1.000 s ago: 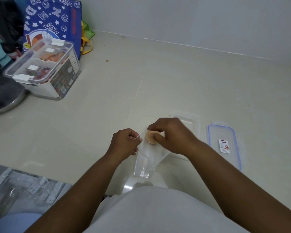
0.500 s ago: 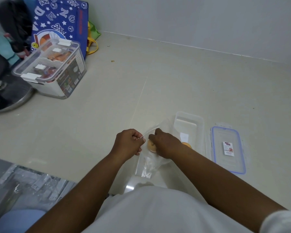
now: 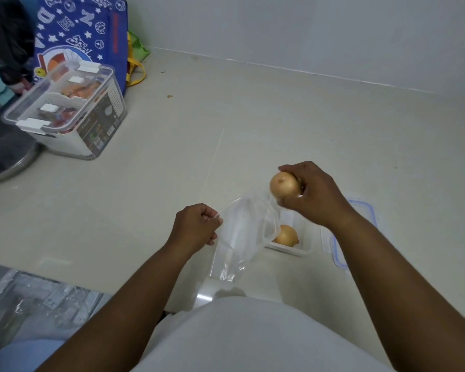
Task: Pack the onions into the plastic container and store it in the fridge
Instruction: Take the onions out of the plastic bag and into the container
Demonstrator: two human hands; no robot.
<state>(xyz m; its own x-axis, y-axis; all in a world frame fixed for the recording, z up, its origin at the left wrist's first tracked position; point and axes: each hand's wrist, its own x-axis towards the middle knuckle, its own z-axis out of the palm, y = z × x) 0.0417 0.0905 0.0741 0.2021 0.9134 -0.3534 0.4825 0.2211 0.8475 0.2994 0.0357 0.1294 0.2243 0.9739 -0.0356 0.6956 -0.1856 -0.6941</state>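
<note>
We note the right hand [image 3: 310, 196] raised above the pale floor [image 3: 253, 116], its fingers wrapped around a round, yellow-brown onion [image 3: 283, 185], which it grips clear of any surface. The left hand [image 3: 196, 226] is clenched on the rim of a clear, crumpled plastic bag [image 3: 243, 237]; the bag hangs open between the two hands, its lower end near the person's white garment [image 3: 253, 336]. A second yellow-brown onion [image 3: 286, 235] lies inside the clear rectangular plastic container [image 3: 304, 242] on the floor, partly hidden behind the bag and under the right forearm. The container's clear lid with a blue seal [image 3: 365, 213] lies flat just beside it, on its right. Well apart, at the upper left, we record a lidded clear storage box with white clasps [image 3: 67, 114] standing in front of a blue patterned tote bag [image 3: 83, 33].
</note>
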